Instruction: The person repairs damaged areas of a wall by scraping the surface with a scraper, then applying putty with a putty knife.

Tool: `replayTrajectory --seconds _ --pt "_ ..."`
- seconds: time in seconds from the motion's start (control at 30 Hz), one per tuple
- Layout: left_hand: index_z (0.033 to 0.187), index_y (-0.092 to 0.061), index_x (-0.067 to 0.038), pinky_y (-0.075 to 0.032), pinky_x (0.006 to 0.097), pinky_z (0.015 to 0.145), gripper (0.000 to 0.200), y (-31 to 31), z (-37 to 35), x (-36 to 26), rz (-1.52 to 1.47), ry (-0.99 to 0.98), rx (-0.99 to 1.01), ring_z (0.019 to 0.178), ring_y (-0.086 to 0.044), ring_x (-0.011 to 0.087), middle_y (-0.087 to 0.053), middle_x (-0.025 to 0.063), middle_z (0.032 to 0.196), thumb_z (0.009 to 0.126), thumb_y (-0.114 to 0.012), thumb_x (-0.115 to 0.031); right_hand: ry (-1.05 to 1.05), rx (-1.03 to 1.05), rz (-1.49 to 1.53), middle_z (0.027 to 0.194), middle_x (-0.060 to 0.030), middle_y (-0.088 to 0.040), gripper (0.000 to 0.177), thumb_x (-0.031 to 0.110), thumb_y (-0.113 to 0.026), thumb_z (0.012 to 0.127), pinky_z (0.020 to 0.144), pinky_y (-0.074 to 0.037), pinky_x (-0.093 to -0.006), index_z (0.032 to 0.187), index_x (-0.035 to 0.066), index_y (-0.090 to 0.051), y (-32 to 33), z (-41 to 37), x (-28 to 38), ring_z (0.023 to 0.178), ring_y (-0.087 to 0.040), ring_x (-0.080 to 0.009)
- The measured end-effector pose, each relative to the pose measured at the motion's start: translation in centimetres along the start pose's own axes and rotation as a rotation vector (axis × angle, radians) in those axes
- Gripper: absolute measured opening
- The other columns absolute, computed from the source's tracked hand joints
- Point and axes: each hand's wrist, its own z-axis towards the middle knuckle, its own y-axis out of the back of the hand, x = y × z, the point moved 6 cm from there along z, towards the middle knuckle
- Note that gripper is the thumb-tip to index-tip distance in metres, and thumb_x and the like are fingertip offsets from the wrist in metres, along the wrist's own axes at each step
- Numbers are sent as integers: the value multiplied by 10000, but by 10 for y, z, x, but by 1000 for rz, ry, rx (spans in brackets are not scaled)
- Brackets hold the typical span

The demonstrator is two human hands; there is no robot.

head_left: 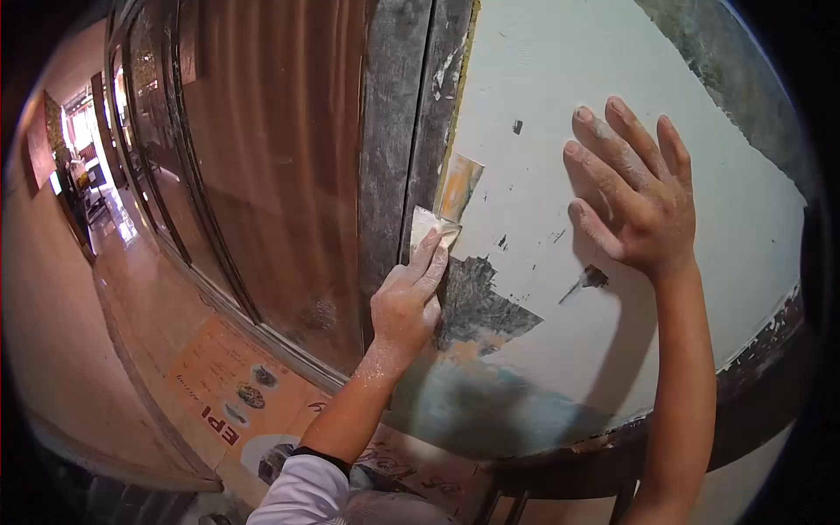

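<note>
My left hand is closed on a small flat scraper, its fingers pressed along the blade. The scraper meets the wall at the border between the dark frame and the white coating, just below a bare orange-yellow strip. My right hand is open, fingers spread, laid against the white-coated wall panel with nothing in it. Pale dust covers both hands. Below the scraper, an uncoated grey patch with ragged edges shows. Small dark spots, such as a mark, break the white surface.
Left of the panel stands a dark frame, then a brown-curtained glass door. Printed cardboard lies on the floor beside the door track. A tiled corridor runs off at far left. Dark bars stand near the bottom.
</note>
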Motion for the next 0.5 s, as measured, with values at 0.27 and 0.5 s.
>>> replayTrajectory --seconds 0.27,0.5 --pt "1281 -737 -127 -570 335 708 600 6 28 -8 -6 -22 -43 714 -627 244 -610 -5 1491 714 -635 42 21 4 5 1511 22 -599 491 358 -726 826 1287 -172 -468 1307 261 -723 -1 -1 1 1484 -457 -228" --pt "1287 -712 -17 -556 339 787 603 11 48 -21 13 -63 15 774 -660 275 -592 131 1493 712 -597 118 1 0 9 1530 96 -566 529 363 -767 791 1297 -185 -480 1311 318 -681 0 -1 0 1483 -440 -168"
